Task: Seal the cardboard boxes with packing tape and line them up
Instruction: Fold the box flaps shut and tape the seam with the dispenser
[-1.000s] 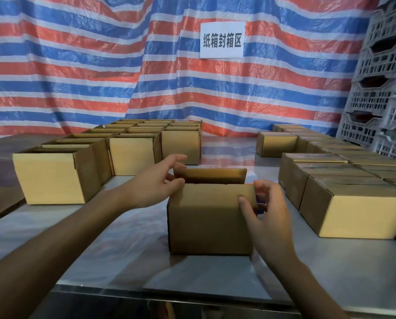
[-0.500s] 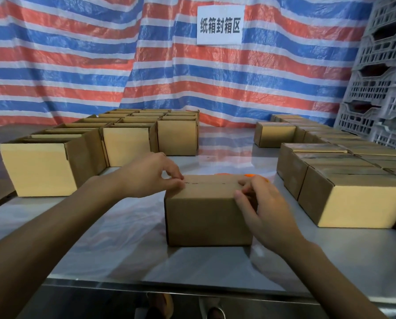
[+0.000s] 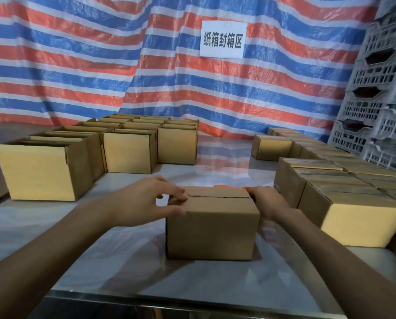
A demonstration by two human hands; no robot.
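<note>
Grip: the small brown cardboard box (image 3: 212,229) is clasped at its ends by left hand (image 3: 144,201) and right hand (image 3: 267,202).
Seam: it is laid from hand to hand.
Orange plastic tool (image 3: 222,186): it is found just beyond the right hand.

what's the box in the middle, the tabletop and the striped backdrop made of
The box: matte brown cardboard, by its folded flaps. The tabletop: probably stainless steel, shiny, mirroring the stripes. The backdrop: likely woven plastic tarpaulin, glossy and wrinkled.

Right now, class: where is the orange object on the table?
In the head view, the orange object peeks out just behind the middle box, mostly hidden by it, beside the right hand.
</note>
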